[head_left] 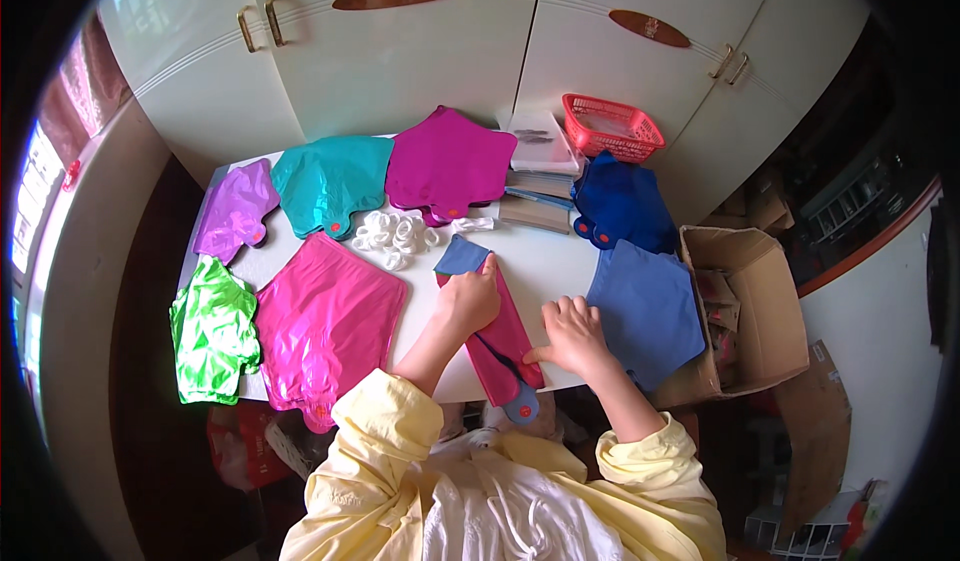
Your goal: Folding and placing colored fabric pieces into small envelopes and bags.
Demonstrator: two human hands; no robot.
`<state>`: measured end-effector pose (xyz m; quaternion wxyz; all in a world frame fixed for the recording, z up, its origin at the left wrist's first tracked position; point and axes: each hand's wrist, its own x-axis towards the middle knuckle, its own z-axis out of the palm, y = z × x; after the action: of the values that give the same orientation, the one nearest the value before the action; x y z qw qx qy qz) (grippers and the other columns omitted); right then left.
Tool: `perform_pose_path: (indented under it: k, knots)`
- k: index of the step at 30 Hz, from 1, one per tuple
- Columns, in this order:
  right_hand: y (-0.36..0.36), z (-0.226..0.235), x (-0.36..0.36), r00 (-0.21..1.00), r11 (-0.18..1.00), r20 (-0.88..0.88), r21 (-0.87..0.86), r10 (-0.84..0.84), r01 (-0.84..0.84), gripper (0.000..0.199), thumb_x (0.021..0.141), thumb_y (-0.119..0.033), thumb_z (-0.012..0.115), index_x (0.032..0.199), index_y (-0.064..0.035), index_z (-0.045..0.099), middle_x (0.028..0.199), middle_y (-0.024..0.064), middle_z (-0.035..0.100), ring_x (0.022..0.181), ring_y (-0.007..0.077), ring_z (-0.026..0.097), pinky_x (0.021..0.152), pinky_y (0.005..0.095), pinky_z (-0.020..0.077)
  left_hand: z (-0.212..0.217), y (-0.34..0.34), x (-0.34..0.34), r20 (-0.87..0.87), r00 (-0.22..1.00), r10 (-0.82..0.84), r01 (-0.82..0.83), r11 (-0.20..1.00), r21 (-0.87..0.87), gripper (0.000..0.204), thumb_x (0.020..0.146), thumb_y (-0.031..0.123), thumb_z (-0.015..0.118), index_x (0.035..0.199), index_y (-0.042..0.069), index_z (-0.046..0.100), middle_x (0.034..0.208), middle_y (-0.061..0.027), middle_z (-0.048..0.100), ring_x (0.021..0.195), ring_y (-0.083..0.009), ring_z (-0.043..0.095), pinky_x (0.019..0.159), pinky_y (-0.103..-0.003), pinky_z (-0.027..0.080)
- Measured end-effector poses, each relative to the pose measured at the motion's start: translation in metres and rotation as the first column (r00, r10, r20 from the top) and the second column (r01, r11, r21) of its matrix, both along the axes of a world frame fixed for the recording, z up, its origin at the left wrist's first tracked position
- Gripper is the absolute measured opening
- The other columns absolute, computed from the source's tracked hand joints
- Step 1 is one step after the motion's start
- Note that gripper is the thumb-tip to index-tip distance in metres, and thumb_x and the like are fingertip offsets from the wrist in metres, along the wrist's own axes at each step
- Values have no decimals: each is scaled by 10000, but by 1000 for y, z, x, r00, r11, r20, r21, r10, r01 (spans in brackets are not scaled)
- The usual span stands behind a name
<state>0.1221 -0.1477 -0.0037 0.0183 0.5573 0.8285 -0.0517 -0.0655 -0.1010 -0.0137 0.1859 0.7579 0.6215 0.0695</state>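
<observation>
A long folded strip of shiny fabric (507, 316) lies slantwise on the table before me, magenta with a blue far end. Its near end shows a dark fold and a rounded blue tab (522, 407) with a red dot. My left hand (468, 303) is closed over the strip's upper part, thumb pointing away along it; its fingertips are hidden. To the right, my right hand (573, 337) rests on the table with fingers loosely bent and apart, its thumb touching the strip's right edge near the low end.
Fabric stacks surround the work: pink (330, 321), green (215, 331), purple (236, 206), teal (333, 181), magenta (450, 161), dark blue (625, 201) and lighter blue (648, 306). White bands (393, 233) lie mid-table. A red basket (612, 126) stands behind; a cardboard box (765, 311) is at right.
</observation>
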Motion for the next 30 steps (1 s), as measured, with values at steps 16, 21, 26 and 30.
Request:
perform_pose_path:
  k: [16,21,26,30]
  knots:
    - [-14,18,10,816,845,-255,14,520,-534,578,662,-285,757,1176,-83,589,1230,69,539,1189,221,459,962,385,386,4,2,-5,5,1000,-24,24,999,-29,682,781,228,505,1407,33,319,829,-245,656,760,-394,655,705,-459,526]
    - [-13,0,9,712,814,-457,46,533,-579,359,699,-73,660,1056,-33,642,1124,115,599,1072,255,559,896,356,457,3,1,-6,49,999,3,-3,1000,-4,664,766,230,527,1382,44,366,809,-237,656,758,-384,656,704,-457,528]
    - [-36,-5,-17,838,939,-424,136,344,-317,185,769,-28,531,927,1,624,884,124,601,923,288,592,826,358,497,-3,-5,-9,59,998,18,-21,998,51,612,762,222,549,1336,50,424,791,-237,651,736,-380,655,687,-462,529]
    - [-48,-18,-29,873,913,-317,297,370,-279,259,778,-45,522,1025,-7,591,945,128,556,995,275,556,877,366,474,-11,-14,-15,57,995,77,-85,986,141,588,775,249,561,1307,27,444,884,-243,636,817,-395,639,735,-454,516]
